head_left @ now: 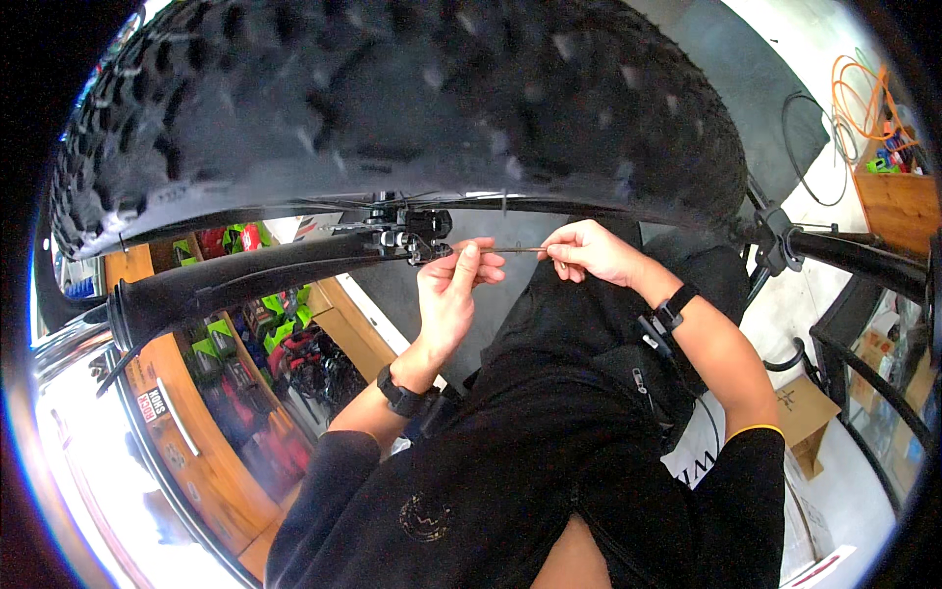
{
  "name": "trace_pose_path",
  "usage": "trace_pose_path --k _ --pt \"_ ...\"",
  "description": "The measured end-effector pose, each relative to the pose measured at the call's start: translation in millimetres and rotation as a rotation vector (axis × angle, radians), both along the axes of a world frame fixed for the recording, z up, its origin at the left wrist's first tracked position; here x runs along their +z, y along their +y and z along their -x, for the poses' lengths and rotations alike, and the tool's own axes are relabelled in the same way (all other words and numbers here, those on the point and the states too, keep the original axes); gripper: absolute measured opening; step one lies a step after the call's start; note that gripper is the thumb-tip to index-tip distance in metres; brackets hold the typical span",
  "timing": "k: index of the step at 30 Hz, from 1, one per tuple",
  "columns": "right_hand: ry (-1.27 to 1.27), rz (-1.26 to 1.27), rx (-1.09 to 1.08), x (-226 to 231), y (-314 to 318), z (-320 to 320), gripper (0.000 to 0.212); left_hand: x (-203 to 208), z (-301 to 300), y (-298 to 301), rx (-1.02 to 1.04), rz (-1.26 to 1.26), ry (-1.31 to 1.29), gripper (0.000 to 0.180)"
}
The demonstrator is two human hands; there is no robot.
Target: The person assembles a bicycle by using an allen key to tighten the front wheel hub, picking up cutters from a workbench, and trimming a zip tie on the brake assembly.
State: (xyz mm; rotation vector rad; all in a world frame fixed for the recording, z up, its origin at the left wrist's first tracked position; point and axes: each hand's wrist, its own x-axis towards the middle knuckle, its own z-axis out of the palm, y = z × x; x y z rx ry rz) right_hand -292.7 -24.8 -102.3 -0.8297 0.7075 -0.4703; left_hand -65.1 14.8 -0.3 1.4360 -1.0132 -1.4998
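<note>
A thin metal cable [517, 249] runs level from a black brake caliper [400, 236] beside a bicycle wheel. My left hand [447, 302] is right next to the caliper, thumb and fingers closed around the cable, the other fingertips pointing right. A short gap to the right, my right hand [602, 258] pinches the cable between thumb and forefinger, its other fingers curled. Between the two hands the cable looks straight. Fingers hide the parts of it inside each grip. Above both hands looms the wide knobby tire [422, 108].
A thick black bicycle tube [240, 270] stretches left from the caliper. A black clamp [775, 240] holds a bar at right. Wooden shelving [201, 432] with packaged goods stands lower left. A cardboard box [807, 404] and orange cable [859, 93] lie to the right.
</note>
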Motion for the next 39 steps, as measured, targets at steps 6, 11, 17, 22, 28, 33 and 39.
trace_pose_path --k 6,11,17,22,28,33,39 --pt "0.391 0.675 -0.113 36.5 18.7 1.8 0.03 0.6 6.0 1.5 0.073 -0.012 0.021 0.036" --pt "0.397 1.015 -0.294 17.2 22.0 0.9 0.015 2.9 8.9 0.9 0.092 -0.043 0.024 0.034" --pt "0.149 0.237 -0.173 -4.2 10.9 -1.7 0.023 7.2 -30.7 13.9 -0.229 -0.065 0.003 0.026" --pt "0.304 0.445 -0.105 20.8 17.9 -4.0 0.02 70.9 -131.8 -4.4 -0.3 0.017 -0.739 0.014" --pt "0.646 1.186 -0.149 26.4 21.6 -15.6 0.016 176.3 -202.1 -74.7 0.651 1.181 -1.261 0.034" --pt "0.555 1.289 -0.341 26.7 28.7 -49.7 0.013 171.1 -261.8 -123.0 0.242 1.303 -1.392 0.03" --pt "0.697 1.206 -0.385 24.0 28.7 -52.6 0.028 84.8 -287.2 -144.1 0.471 1.188 -0.96 0.047"
